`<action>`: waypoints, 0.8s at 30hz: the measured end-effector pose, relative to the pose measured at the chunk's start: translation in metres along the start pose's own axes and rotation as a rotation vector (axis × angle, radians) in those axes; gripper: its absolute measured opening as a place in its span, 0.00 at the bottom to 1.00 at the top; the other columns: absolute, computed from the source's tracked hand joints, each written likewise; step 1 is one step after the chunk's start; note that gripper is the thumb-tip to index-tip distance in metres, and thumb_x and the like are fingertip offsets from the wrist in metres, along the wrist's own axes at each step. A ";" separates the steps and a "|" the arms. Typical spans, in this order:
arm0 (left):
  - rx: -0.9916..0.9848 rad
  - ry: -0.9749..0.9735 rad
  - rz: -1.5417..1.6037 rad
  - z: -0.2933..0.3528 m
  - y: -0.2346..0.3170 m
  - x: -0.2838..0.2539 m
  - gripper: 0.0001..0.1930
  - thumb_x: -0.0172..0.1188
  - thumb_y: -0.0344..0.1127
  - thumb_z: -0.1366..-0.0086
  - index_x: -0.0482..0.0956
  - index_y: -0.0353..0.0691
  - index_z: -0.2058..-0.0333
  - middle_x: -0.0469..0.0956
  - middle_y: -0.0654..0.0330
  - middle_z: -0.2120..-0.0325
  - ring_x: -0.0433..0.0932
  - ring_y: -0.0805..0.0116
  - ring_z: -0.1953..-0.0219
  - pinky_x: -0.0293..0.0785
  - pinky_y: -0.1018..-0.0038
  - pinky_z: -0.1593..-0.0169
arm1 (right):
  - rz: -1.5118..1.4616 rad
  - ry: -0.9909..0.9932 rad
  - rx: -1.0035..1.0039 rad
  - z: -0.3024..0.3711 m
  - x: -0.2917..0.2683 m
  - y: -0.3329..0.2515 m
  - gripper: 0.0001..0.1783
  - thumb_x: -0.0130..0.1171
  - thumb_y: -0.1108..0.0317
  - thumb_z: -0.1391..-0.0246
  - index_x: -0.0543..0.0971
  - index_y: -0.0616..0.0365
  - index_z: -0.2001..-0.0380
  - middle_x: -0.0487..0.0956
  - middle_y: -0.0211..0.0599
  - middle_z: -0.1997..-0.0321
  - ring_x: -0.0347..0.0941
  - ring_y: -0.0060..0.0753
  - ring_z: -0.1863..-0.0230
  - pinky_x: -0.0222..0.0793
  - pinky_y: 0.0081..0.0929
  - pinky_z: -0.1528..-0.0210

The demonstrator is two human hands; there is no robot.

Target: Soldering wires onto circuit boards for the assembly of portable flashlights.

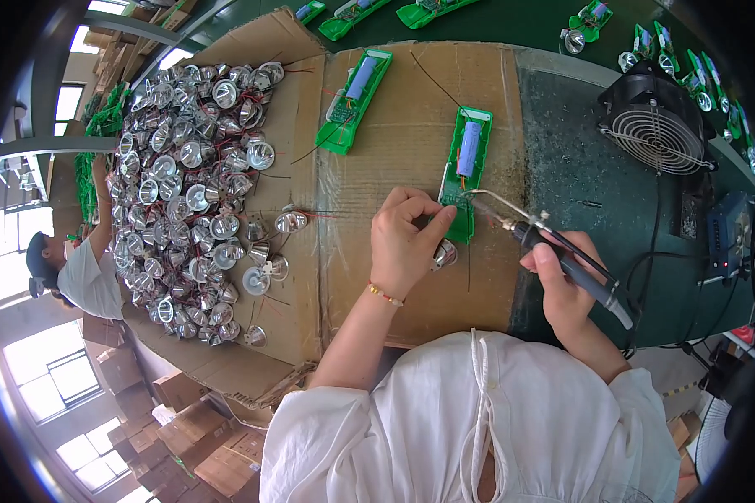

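Observation:
A green plastic housing (pixel 456 225) lies on the cardboard in front of me, with a blue cylindrical battery (pixel 469 151) and a small circuit board in it. My right hand (pixel 564 289) grips a soldering iron (pixel 593 283) with a thin bent metal tube along it, and the tip reaches the board below the battery. At the housing's left edge, my left hand (pixel 404 237) has thumb and fingers pinched together; what is between them is too small to make out. A silver reflector cup (pixel 446 254) sits beside that hand, partly hidden by it.
A cardboard box (pixel 268 38) full of silver reflectors (pixel 191 153) with red wires stands at left. A second green housing (pixel 337 134) lies farther up the cardboard. At right are a black fan (pixel 656 134) and a blue box-shaped unit (pixel 730 235). Another person (pixel 88 272) stands beyond the box.

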State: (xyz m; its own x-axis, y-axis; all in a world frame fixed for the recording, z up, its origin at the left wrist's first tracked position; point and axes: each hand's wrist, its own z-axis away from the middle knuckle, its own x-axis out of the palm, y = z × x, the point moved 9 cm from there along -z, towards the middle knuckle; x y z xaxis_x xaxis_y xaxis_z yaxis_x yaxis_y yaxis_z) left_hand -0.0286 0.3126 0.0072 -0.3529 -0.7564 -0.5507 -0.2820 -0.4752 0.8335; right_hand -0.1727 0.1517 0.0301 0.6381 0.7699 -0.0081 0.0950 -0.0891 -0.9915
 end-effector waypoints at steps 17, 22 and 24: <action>0.167 -0.117 0.082 0.004 0.009 -0.039 0.08 0.58 0.25 0.49 0.79 0.38 0.67 0.75 0.56 0.68 0.75 0.66 0.67 0.71 0.77 0.63 | -0.034 -0.002 0.057 0.010 -0.021 0.007 0.09 0.53 0.71 0.50 0.70 0.66 0.68 0.74 0.37 0.79 0.70 0.21 0.80 0.68 0.15 0.76; 0.098 -0.141 0.034 0.010 -0.002 -0.022 0.06 0.62 0.27 0.52 0.80 0.38 0.71 0.74 0.59 0.70 0.74 0.68 0.70 0.70 0.77 0.65 | -0.047 -0.024 0.082 0.008 -0.014 0.011 0.09 0.54 0.71 0.51 0.70 0.66 0.68 0.74 0.37 0.79 0.71 0.21 0.79 0.68 0.15 0.75; 0.087 -0.097 0.046 0.007 -0.009 -0.020 0.05 0.62 0.29 0.51 0.80 0.37 0.74 0.73 0.59 0.72 0.73 0.70 0.72 0.70 0.77 0.69 | -0.068 -0.018 0.082 0.009 -0.012 0.011 0.09 0.55 0.72 0.52 0.70 0.66 0.69 0.74 0.38 0.79 0.72 0.22 0.78 0.69 0.16 0.75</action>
State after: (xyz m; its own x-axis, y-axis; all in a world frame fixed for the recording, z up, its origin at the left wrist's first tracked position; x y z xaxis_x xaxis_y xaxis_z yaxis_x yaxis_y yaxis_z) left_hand -0.0247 0.3352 0.0107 -0.4509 -0.7270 -0.5177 -0.3386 -0.3974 0.8529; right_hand -0.1863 0.1477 0.0185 0.6185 0.7837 0.0583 0.0746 0.0153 -0.9971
